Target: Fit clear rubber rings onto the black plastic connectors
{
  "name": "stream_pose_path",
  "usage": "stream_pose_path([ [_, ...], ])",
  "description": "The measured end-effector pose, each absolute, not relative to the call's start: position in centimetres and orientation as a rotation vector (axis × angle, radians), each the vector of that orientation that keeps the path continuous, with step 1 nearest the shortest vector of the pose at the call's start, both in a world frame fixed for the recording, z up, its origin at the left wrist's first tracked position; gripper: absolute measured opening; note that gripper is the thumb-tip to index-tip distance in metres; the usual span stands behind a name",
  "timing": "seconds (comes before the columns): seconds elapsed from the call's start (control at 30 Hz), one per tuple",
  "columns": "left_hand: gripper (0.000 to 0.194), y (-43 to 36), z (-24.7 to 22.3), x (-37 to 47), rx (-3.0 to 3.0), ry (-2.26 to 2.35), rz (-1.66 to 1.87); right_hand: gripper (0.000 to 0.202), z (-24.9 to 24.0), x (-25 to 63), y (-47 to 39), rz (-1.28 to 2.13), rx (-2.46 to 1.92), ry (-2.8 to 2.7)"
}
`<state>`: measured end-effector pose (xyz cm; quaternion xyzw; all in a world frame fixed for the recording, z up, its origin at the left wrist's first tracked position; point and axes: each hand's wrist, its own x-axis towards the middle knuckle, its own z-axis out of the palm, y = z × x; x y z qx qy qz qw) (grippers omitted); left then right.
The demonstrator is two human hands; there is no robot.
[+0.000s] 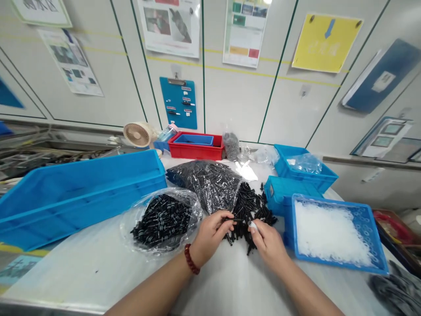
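My left hand (pixel 213 233), with a beaded bracelet at its wrist, pinches a thin black rod-shaped part (pixel 235 220) that points to the right. Just across from its tip, my right hand (pixel 267 240) is closed, thumb and finger together; a small white piece (pixel 252 225) shows at the fingertips, too small to name. Beneath and behind both hands spreads a loose pile of black parts (pixel 251 202). It spills out beside a large clear bag of black parts (pixel 210 180). Left of my left hand lies an open clear bag of black parts with pale rings (pixel 164 221).
A blue bin (pixel 371 232) of small white translucent rings stands at the right, beside a turquoise box (pixel 289 189). A long blue bin (pixel 82 184) fills the left side. Behind are a red tray (pixel 195 152), a small fan (pixel 137 134) and another blue bin (pixel 305 169).
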<state>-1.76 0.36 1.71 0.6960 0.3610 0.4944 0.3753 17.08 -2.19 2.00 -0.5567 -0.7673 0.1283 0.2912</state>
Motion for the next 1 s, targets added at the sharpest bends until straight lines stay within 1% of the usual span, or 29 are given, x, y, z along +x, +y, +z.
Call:
stream_pose_path([
  [0.2,0.013,-0.1,1.8,-2.1,2.108,0.936,1.291,0.03,1.8,17.4,-2.6,0.373,-1.517,-2.088],
  [0.33,0.014,-0.1,1.4,-2.0,2.283,0.842,1.226,0.027,1.9,17.4,-2.9,0.375,-1.57,-2.127],
  [0.53,0.02,0.1,1.4,-2.1,2.382,0.857,1.122,0.023,2.4,17.3,-3.1,0.255,-1.659,-2.228],
  [0.7,0.018,0.1,1.1,-2.1,2.432,0.855,0.959,0.019,2.4,16.9,-3.3,0.137,-1.704,-2.332],
  [1.0,0.012,-0.2,0.4,-1.6,2.402,0.902,0.677,0.019,2.5,16.2,-3.8,0.169,-1.757,-2.419],
])
